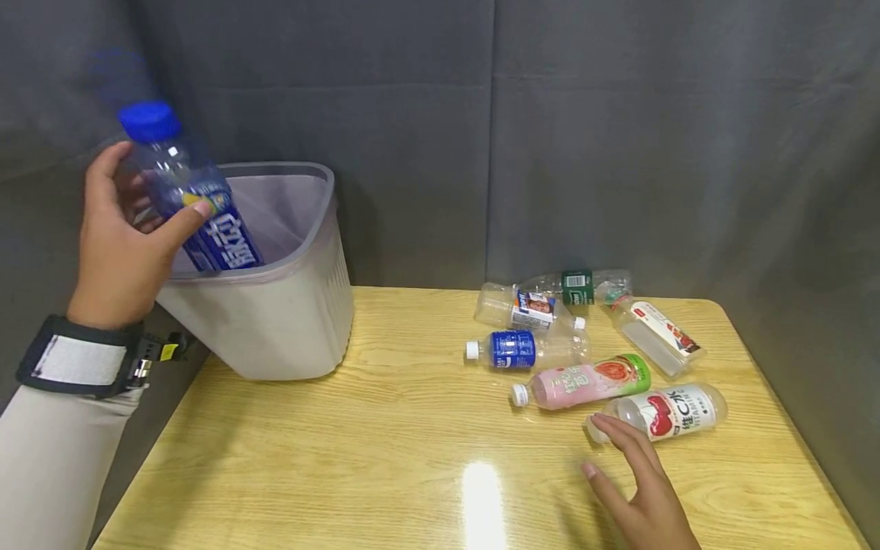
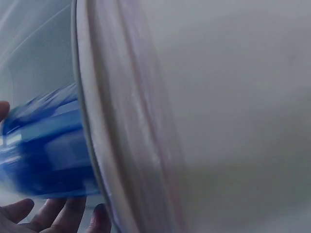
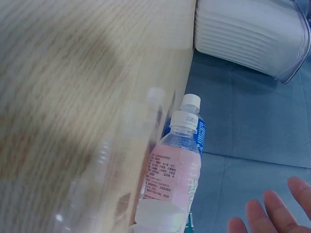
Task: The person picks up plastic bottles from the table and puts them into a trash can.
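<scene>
A clear bottle with a blue cap and blue label (image 1: pixel 227 235) tilts into the mouth of a pale waste bin (image 1: pixel 296 321), its lower end hidden behind the rim. My left hand (image 1: pixel 122 248) is around it, thumb across the label in the head view. In the left wrist view the blue bottle (image 2: pixel 51 145) is blurred while the fingers (image 2: pixel 70 213) stand spread below it, loosened from it. My right hand (image 1: pixel 642 489) hovers with parted fingers, index fingertip right at the cap of a cherry-label bottle (image 1: pixel 677 412). A pink-label bottle (image 1: pixel 584 382) lies just beyond.
Farther back on the wooden table (image 1: pixel 385 458) lie a blue-label bottle (image 1: pixel 512 349), a bottle with a picture label (image 1: pixel 532 308), a green-label bottle (image 1: pixel 577 288) and a white-label bottle (image 1: pixel 656 336). Grey cloth (image 1: pixel 412 153) hangs behind and along the sides.
</scene>
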The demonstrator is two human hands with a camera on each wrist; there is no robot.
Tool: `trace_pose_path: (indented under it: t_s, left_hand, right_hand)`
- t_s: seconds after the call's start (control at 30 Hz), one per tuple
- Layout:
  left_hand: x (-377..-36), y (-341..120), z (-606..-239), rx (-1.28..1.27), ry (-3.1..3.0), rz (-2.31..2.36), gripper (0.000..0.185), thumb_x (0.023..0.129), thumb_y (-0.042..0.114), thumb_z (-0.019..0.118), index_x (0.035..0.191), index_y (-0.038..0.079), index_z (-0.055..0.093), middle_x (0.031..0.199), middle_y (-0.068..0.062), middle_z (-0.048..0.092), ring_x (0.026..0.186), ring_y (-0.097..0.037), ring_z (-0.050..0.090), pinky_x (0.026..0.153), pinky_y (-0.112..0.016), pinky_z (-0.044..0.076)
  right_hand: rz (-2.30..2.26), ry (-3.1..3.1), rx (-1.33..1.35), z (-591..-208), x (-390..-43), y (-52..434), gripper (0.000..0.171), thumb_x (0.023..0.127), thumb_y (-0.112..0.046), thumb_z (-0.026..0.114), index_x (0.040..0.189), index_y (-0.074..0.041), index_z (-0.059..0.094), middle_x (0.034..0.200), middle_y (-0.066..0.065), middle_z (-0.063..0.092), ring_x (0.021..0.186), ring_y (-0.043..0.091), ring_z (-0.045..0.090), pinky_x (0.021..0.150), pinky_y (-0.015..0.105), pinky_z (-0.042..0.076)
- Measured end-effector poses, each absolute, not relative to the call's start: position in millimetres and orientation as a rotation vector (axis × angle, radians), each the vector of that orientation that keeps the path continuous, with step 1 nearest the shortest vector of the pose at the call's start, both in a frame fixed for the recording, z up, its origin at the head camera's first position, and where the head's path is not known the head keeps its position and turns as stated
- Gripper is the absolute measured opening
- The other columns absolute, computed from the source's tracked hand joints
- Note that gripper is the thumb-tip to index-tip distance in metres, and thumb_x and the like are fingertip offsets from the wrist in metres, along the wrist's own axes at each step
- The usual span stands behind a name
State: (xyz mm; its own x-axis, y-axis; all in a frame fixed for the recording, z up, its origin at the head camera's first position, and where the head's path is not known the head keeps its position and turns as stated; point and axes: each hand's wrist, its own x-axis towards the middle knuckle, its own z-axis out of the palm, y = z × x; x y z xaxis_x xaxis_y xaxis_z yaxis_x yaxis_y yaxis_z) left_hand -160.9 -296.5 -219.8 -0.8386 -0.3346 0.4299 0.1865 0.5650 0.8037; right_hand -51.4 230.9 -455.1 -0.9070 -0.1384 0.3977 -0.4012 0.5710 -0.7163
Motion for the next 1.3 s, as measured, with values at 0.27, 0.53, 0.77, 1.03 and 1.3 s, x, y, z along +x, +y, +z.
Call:
trace_pose_path:
  t_s: [0.27,0.53,0.77,1.03,1.3]
  left_hand:
    - [-158.1,-295.5,-231.8,0.135,-2.289,-1.170,0.079,0.095,0.028,0.069,0.157,0.035,0.021,0.146,0.009,0.045,0.134,-0.011,0.050,0.114,-0.028,0.039]
    - [-146.5,-291.9,-234.3,0.107,-2.257,-1.152,0.077,0.094,0.018,0.069,0.156,0.031,0.026,0.137,0.017,0.046,0.127,-0.004,0.052,0.102,-0.016,0.042]
    - [-129.7,-265.9,-237.2,-0.085,-2.264,-1.111,0.078,0.091,0.009,0.072,0.155,0.027,0.032,0.146,0.007,0.045,0.136,-0.010,0.047,0.107,-0.015,0.042]
    - [-100.7,-213.8,-275.9,-0.375,-2.195,-0.958,0.077,0.078,0.001,0.078,0.149,0.011,0.049,0.148,-0.013,0.050,0.132,-0.013,0.045,0.107,-0.015,0.036]
    - [-82.4,-171.5,-351.3,-0.307,-2.537,-1.018,0.064,0.091,0.022,0.076,0.148,0.013,0.050,0.158,-0.013,0.041,0.150,-0.037,0.029,0.113,-0.065,0.031]
  right_hand:
    - [1.269,-2.481,0.480,-457.8,-50.5,231.8,0.065,0.086,0.007,0.072,0.145,-0.012,0.052,0.143,0.007,0.050,0.137,-0.008,0.037,0.109,0.002,0.027]
    - [1.241,-2.544,0.463,-450.7,-55.9,230.9,0.061,0.090,-0.001,0.073,0.145,-0.015,0.053,0.144,0.008,0.051,0.137,-0.011,0.034,0.110,0.001,0.022]
    - [1.142,-2.658,0.405,-446.3,-68.4,253.8,0.058,0.095,-0.014,0.071,0.149,-0.021,0.048,0.148,0.009,0.046,0.136,-0.014,0.028,0.105,-0.003,0.019]
    - [0.968,-2.715,0.404,-445.4,-92.9,288.5,0.063,0.093,-0.013,0.074,0.149,-0.006,0.045,0.147,0.020,0.044,0.137,0.036,0.042,0.109,0.003,0.023]
    - [0.776,-2.893,0.326,-448.7,-118.5,337.2,0.081,0.095,-0.036,0.070,0.160,-0.013,0.028,0.153,0.033,0.033,0.139,0.057,0.032,0.103,0.079,0.027]
